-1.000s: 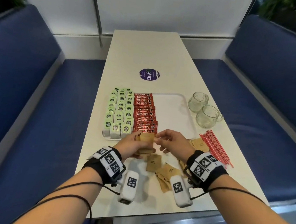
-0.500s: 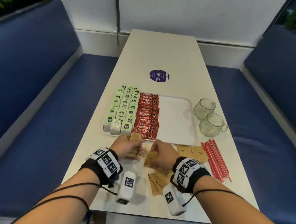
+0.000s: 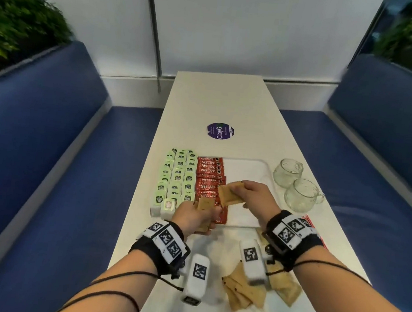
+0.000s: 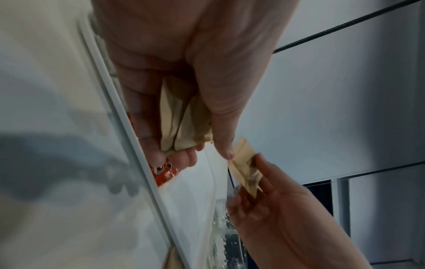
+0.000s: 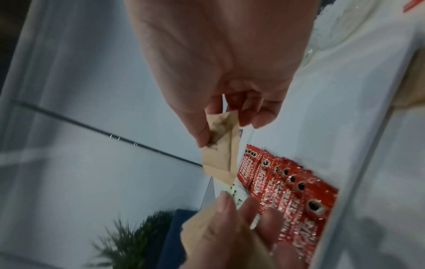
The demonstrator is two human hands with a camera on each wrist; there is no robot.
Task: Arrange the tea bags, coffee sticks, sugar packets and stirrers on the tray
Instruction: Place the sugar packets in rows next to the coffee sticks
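Sugar packets fill both my hands. From the head view, my right hand [image 3: 251, 195] pinches a couple of brown sugar packets [image 3: 230, 196] above the tray [image 3: 245, 169], over the bare strip beside the coffee sticks [image 3: 210, 179], which I judge is where the sugar row should start. My left hand [image 3: 194, 218] grips a small stack of spare packets [image 3: 205, 204] at the tray's near edge, kept close so I can feed them across. Tea bags [image 3: 177, 178] already fill the tray's left side. More loose packets [image 3: 244, 290] lie on the table [image 3: 226, 99] near me, and the stirrers [image 3: 310, 221] wait off the tray, mostly hidden behind my right wrist, near two glass cups [image 3: 295, 187].

From the left wrist, my thumb and curled fingers [image 4: 147, 116] close round the stack, its edges fanned slightly; my right hand shows beyond with its packets.

From the right wrist, thumb and forefinger hold the packets by one end so they hang free over the red sticks, ready to lay flat. I judge the sugar about to go down and the stirrers still to do.
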